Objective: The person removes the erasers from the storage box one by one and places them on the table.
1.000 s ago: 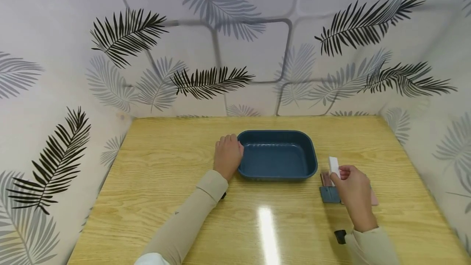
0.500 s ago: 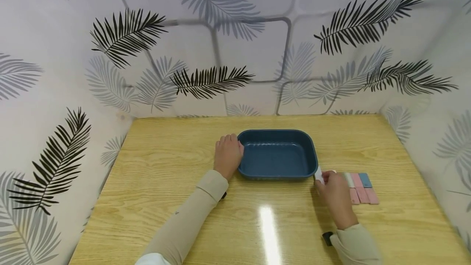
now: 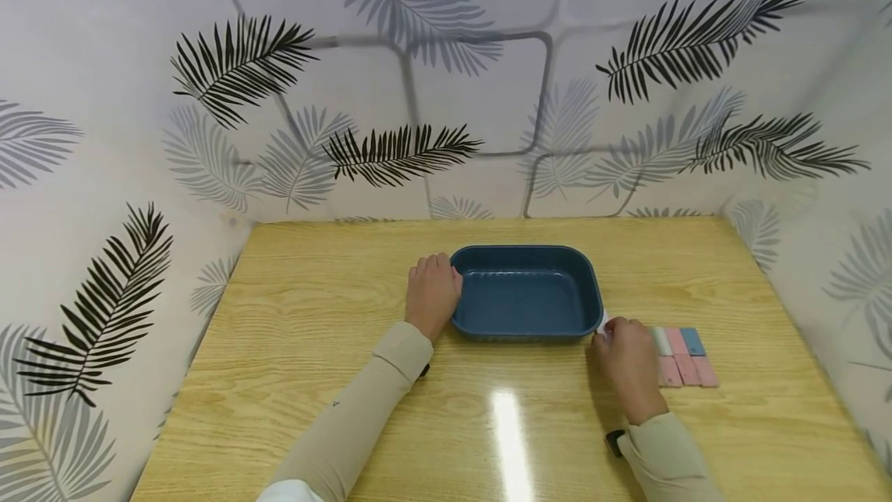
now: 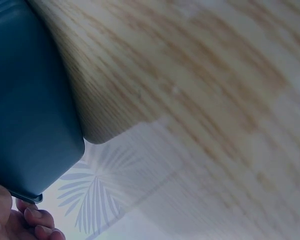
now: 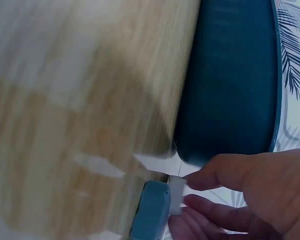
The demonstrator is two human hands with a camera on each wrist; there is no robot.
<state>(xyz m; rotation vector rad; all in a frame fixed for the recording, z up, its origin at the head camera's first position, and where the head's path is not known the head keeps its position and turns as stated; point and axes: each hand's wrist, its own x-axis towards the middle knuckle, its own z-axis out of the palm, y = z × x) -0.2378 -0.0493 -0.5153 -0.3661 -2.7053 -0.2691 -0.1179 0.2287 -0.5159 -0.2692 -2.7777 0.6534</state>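
Note:
A dark blue rectangular dish [image 3: 519, 306] stands on the table, and nothing lies in it. My left hand [image 3: 430, 297] grips its left rim; in the left wrist view the fingers [image 4: 37, 220] curl under the lip. By the dish's near right corner, my right hand [image 3: 629, 362] pinches a small white block [image 5: 177, 195] between thumb and fingers. The head view shows only a sliver of that block. In the right wrist view a blue block [image 5: 151, 210] sits right beside the white one. Whether the fingers touch the blue block, I cannot tell.
Several flat pink [image 3: 686, 370], pale and blue blocks [image 3: 692, 341] lie in two rows to the right of my right hand. The wood table [image 3: 334, 277] meets a leaf-patterned backdrop [image 3: 474, 177] behind the dish and at both sides.
My right hand has moved left with the white block, from above the rows of blocks down to the dish's right corner. My left hand and the dish have stayed in place.

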